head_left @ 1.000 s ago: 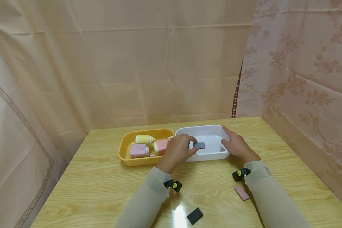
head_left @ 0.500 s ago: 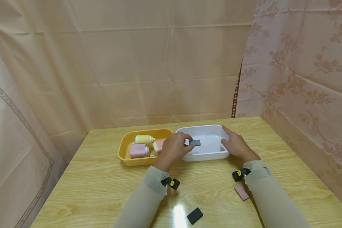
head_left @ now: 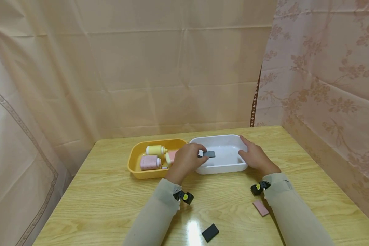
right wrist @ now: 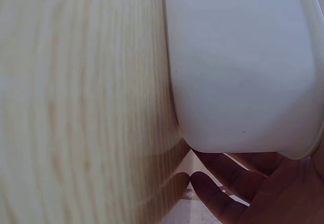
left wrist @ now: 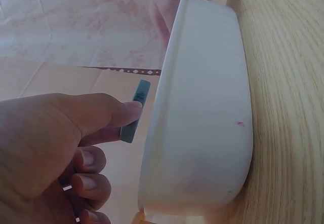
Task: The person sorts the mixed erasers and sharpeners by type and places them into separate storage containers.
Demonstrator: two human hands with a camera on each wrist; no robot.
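Note:
My left hand pinches a small grey rectangular block between thumb and forefinger. In the head view the block appears over the left part of a white plastic basin. The left wrist view shows that block above the level of the basin's rim, apart from it, with the other fingers curled in below the pinch. At the basin's right end my right hand holds the wall, thumb over the rim. Its fingers lie against the outside in the right wrist view.
A yellow basin adjoins on the left, holding a yellow bottle, a pink bottle and a salmon one partly hidden by my left hand. A black block and a pink block lie on the wooden table.
The left hand has shifted slightly left and a little up, carrying the grey block with it. My right hand and the white basin have stayed where they were.

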